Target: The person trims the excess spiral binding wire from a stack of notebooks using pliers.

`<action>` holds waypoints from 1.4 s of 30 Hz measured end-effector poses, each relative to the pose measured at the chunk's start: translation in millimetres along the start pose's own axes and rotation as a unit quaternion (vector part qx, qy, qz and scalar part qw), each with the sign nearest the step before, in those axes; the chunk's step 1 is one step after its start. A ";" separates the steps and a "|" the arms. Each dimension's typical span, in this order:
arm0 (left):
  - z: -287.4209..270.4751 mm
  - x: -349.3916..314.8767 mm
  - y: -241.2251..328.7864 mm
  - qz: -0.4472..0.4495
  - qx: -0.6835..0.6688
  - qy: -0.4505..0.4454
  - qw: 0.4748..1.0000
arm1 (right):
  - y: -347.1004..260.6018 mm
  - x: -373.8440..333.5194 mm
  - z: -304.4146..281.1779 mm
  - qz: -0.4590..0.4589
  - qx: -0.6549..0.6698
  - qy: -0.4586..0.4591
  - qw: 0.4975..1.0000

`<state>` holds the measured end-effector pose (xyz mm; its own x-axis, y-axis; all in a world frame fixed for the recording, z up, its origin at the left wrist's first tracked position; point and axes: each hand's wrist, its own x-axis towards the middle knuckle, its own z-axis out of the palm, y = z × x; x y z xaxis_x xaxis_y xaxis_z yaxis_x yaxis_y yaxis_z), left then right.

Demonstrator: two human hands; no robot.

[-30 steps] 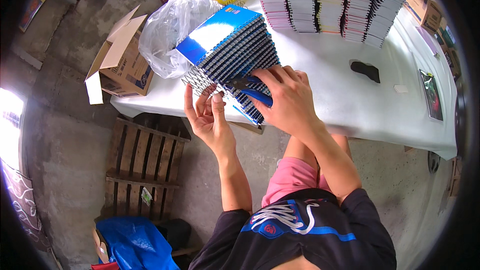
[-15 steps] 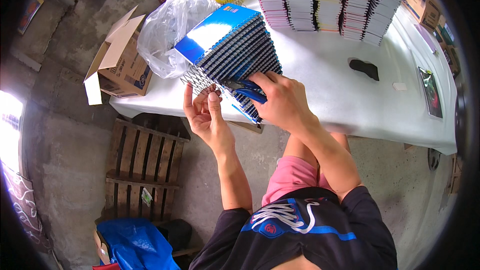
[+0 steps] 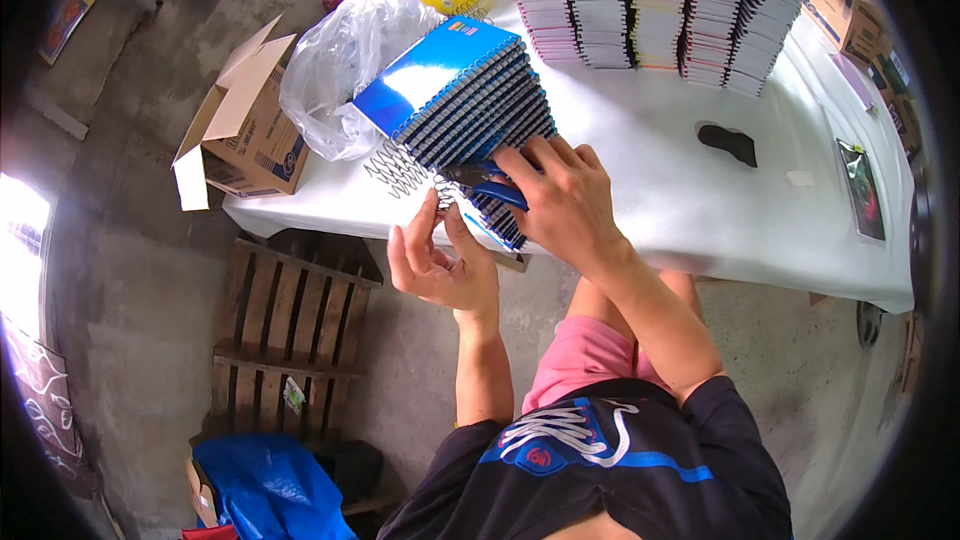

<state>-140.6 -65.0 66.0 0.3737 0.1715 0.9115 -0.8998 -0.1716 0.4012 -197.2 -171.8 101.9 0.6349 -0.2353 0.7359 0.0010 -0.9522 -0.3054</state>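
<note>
Right hand (image 3: 570, 202) gripped blue pliers (image 3: 503, 194) by the notebook stack (image 3: 482, 105); left hand (image 3: 450, 268) pinched a wire coil (image 3: 446, 197) near the pliers. Loose coils (image 3: 393, 170) lay on table (image 3: 660, 190).

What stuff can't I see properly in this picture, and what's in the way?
In the head view:
- Pliers: the right hand hides part of the handles; the dark tips blur into the blue notebooks' coils.
- Left hand: whether its fingertips pinch wire is too small to tell.
- Left box: flaps hide its inside.
- Pink-edged stack: the picture's top edge cuts it off.
</note>
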 end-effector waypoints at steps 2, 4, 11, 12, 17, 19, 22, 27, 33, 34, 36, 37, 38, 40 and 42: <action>-0.7 2.9 -5.5 0.054 0.031 0.012 0.998 | 2.2 0.6 -1.4 -0.003 0.015 -0.017 1.000; -8.7 12.0 -3.9 0.072 0.040 0.043 0.996 | 2.6 2.2 -4.5 -0.005 0.044 -0.037 0.998; -40.9 40.3 19.1 -0.405 -0.415 0.163 0.799 | 7.6 -1.8 -9.7 0.030 0.062 -0.042 0.997; -47.3 35.5 7.6 -0.460 -0.501 0.146 0.718 | 6.1 -1.7 -11.2 0.028 0.063 -0.027 0.997; -42.9 18.4 -21.9 -0.613 -0.626 0.121 0.467 | -0.9 -2.1 -15.4 0.027 0.053 -0.001 0.998; -34.1 22.4 -19.5 -0.573 -0.571 0.073 0.584 | -2.5 -1.3 -15.8 0.028 0.040 -0.003 0.999; -26.3 27.4 -22.7 -0.447 -0.448 -0.043 0.773 | -5.4 0.4 -13.5 0.032 0.033 -0.012 0.999; -7.2 42.5 -21.2 -0.274 -0.133 -0.153 0.940 | -10.3 3.7 -10.7 0.029 0.035 -0.012 0.999; 3.0 41.5 -26.1 -0.216 -0.067 -0.129 0.965 | -8.2 2.4 -14.7 0.026 0.035 -0.001 0.999; 4.0 41.2 -24.2 -0.220 -0.079 -0.121 0.965 | -8.2 2.7 -15.3 0.022 0.036 0.005 0.999; 3.5 41.1 -24.2 -0.209 -0.081 -0.111 0.968 | -10.0 3.4 -16.5 0.015 0.039 0.018 0.999; 3.2 41.0 -26.1 -0.194 -0.074 -0.108 0.972 | -11.1 3.5 -15.9 0.015 0.035 0.015 0.999; 3.6 41.4 -26.9 -0.177 -0.068 -0.105 0.976 | -12.6 4.2 -15.9 0.015 0.030 0.015 0.999; 4.4 41.7 -26.3 -0.172 -0.058 -0.104 0.978 | -15.8 5.5 -16.2 0.019 0.025 0.007 0.999; 6.3 40.4 -27.3 -0.169 -0.053 -0.105 0.979 | -17.0 5.4 -15.2 0.029 0.027 -0.004 0.999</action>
<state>-99.4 -59.5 92.4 0.6816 -0.0045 0.7317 -0.7313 -0.0368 0.6810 -205.6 -159.8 120.3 0.6410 -0.2873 0.7118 0.0064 -0.9253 -0.3793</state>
